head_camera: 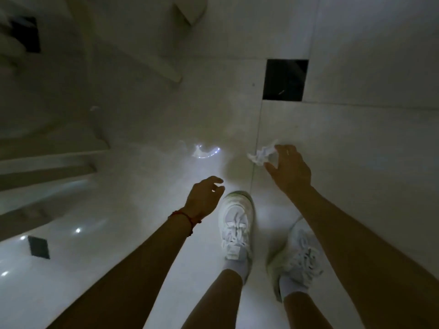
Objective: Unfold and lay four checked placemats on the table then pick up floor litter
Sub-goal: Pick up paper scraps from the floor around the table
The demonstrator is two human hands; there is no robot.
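Observation:
A crumpled piece of white paper [260, 156] lies on the pale tiled floor, just ahead of my feet. My right hand [289, 169] reaches down to it, with the thumb and fingers spread on either side of the paper's right end; I cannot tell whether they touch it. My left hand [204, 198], with a red cord on its wrist, hangs lower left of the paper with loosely curled fingers and holds nothing. No placemat is in view.
My two white shoes [235, 229] stand just below the hands. Pale furniture legs and rails [166, 65] run along the left and the top. A black floor tile [285, 79] sits beyond the paper, a smaller dark one [39, 246] at lower left. A lamp's reflection [205, 153] shines on the floor.

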